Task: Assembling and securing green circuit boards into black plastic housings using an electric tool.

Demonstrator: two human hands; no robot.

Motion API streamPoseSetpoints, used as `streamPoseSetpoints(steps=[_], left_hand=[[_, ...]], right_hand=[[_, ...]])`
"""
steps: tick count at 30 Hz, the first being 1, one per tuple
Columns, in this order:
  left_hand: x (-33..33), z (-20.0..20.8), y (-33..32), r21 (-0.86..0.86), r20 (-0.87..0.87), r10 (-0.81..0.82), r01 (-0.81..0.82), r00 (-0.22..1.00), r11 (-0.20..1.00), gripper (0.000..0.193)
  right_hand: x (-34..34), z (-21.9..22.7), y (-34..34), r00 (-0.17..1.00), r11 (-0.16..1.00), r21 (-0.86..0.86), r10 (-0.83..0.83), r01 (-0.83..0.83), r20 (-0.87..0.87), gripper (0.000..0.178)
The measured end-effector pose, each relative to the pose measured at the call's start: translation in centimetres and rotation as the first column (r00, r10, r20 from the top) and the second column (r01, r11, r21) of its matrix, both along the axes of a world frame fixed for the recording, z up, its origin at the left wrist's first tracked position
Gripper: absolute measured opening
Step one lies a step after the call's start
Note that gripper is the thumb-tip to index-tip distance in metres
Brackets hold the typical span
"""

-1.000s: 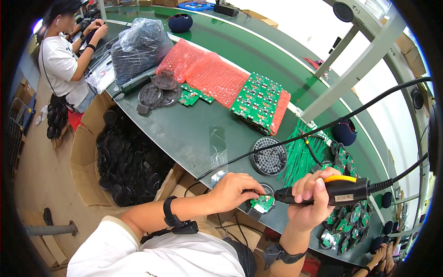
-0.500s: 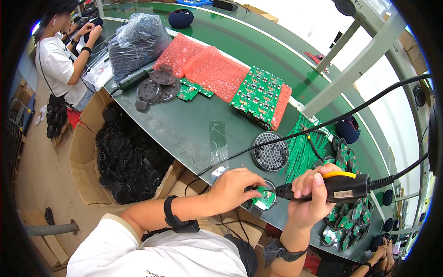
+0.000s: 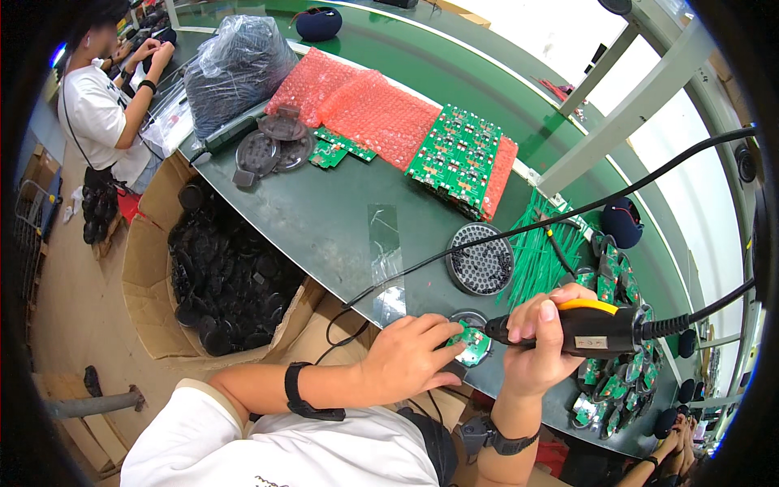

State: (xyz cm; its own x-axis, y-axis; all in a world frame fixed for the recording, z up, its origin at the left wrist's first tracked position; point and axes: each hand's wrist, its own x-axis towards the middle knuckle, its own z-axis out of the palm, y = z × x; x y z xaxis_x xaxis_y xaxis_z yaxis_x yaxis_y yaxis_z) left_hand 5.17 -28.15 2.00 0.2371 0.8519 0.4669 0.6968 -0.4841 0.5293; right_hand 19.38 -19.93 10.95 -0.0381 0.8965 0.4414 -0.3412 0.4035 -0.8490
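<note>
My right hand (image 3: 540,341) is wrapped round a black electric screwdriver (image 3: 596,329) with a yellow lever. It lies nearly level, its nose pointing left at a small green circuit board (image 3: 473,347). That board sits in a round black housing (image 3: 469,318) at the table's near edge. My left hand (image 3: 412,355) rests at the left side of the housing, fingers stretched over the board's edge and thumb apart below. The fingertips partly cover the board. Whether the screwdriver's bit touches a screw is too small to tell. Just beyond stands a round dish (image 3: 479,260) with small dark parts.
Stacked green board panels (image 3: 456,158) lie on red bubble wrap (image 3: 369,105). Green ties (image 3: 540,256) and pliers (image 3: 558,243) lie right of the dish, near piled board assemblies (image 3: 613,390). The screwdriver cable (image 3: 649,166) arches overhead. A carton (image 3: 158,325) of black housings stands left; a co-worker (image 3: 101,114) sits beyond.
My left fingers have gone from a bent pinch by the board to lying straighter over its edge, the thumb now showing below. The screwdriver has shifted slightly left, still in my right hand.
</note>
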Motion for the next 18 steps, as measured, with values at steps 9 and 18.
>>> streamPoseSetpoints(steps=[9, 18], left_hand=[[0.02, 0.1, 0.06, -0.001, -0.005, 0.003, -0.003, 1.0, 1.0, 0.053], [0.06, 0.0, 0.05, 0.013, -0.026, -0.002, 0.002, 1.0, 1.0, 0.052]], right_hand=[[-0.19, 0.01, -0.19, 1.0, 1.0, -0.006, -0.009, 0.009, 0.027, 0.026], [-0.46, -0.56, -0.32, 1.0, 0.999, 0.035, 0.026, -0.026, 0.01, 0.025]])
